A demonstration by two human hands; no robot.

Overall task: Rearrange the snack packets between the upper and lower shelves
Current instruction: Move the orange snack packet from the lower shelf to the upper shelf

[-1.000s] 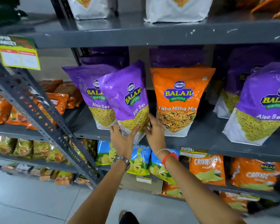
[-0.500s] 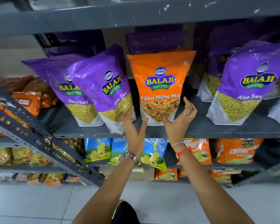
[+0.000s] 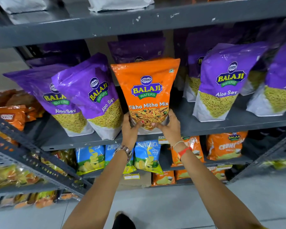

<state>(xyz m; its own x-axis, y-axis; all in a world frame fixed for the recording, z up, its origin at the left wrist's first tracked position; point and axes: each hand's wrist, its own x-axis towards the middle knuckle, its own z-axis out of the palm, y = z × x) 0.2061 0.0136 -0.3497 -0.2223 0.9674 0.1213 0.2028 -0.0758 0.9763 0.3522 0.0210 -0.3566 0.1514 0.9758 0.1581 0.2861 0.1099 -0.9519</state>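
Observation:
An orange Tikha Mitha Mix packet (image 3: 147, 90) stands upright at the front of the grey middle shelf (image 3: 238, 120). My left hand (image 3: 130, 128) grips its lower left corner and my right hand (image 3: 169, 125) grips its lower right corner, thumbs pressed on the front. Purple Aloo Sev packets flank it: two to the left (image 3: 92, 95) (image 3: 48, 93) and more to the right (image 3: 221, 81). On the lower shelf (image 3: 228, 161) stand blue Crunchex packets (image 3: 147, 156) and orange Crunchex packets (image 3: 224, 146).
The upper shelf (image 3: 122, 22) carries white-based packets (image 3: 120, 3). Behind the orange packet stands another purple packet (image 3: 135, 50). A slanted grey rack post (image 3: 31, 161) crosses the left, with more snack shelves behind it. Grey floor tiles lie below.
Both hands left the purple Aloo Sev packet, shifted right and closed on the bottom corners of the orange Tikha Mitha Mix packet.

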